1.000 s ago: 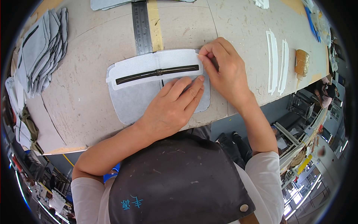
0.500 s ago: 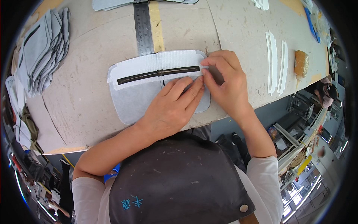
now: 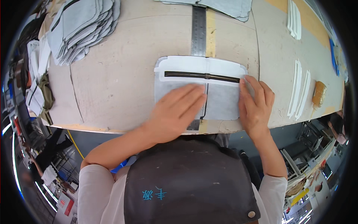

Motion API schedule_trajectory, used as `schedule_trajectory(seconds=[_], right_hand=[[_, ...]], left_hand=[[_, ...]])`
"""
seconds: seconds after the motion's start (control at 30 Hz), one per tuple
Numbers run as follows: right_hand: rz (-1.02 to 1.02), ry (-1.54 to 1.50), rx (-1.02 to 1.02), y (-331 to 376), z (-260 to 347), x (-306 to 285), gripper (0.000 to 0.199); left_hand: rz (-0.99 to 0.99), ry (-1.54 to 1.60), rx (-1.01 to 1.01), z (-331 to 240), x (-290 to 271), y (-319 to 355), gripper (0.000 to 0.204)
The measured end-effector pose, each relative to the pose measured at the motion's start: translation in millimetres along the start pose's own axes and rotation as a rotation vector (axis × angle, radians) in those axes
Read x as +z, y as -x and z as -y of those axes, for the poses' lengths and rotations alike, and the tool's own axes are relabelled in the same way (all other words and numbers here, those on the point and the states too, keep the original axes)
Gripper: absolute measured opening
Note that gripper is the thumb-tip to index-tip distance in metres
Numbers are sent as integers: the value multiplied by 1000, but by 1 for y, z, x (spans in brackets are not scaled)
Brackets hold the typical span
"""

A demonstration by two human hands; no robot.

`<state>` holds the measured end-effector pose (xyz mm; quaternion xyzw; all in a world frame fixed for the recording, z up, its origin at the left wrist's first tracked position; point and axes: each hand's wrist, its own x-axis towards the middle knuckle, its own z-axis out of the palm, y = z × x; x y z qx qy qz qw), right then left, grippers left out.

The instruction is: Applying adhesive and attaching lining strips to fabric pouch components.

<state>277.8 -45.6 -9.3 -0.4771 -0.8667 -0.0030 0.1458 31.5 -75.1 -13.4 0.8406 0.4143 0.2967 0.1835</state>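
A grey fabric panel (image 3: pixel 222 106) with rounded corners lies flat on the worktable in front of me. Across its upper part runs a white strip frame (image 3: pixel 186 62) around a dark zipper (image 3: pixel 186 74) set in a long slot. My left hand (image 3: pixel 177 110) rests on the panel's lower left, fingers stretched out and side by side, slightly smeared by motion. At the panel's right edge, by the zipper's end, my right hand (image 3: pixel 259 106) has bent fingers and thumb closed on the border. A thin dark line runs down the panel's middle, partly beside my left fingertips.
A steel ruler (image 3: pixel 198 33) lies beyond the panel, and a short piece shows below it. Stacked grey panels (image 3: pixel 80 30) are at the far left, more grey panels (image 3: pixel 231 7) at the back. White strip frames (image 3: pixel 295 89) and a brown-handled tool (image 3: pixel 319 94) lie right.
My view has shifted, and the panel sits straighter to me. My right hand has left its pinch at the strip's end for the panel's edge. The left hand has flattened and moved away from it.
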Motion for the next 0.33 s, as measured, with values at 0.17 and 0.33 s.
schedule_trajectory(seconds=[0.17, 0.33], right_hand=[[29, 27, -28, 0, -1, 0, 40], [32, 49, -43, 2, -2, 2, 40]], left_hand=[[-70, -254, -104, 32, -28, 21, 33], [-10, -337, -146, 38, -35, 27, 33]])
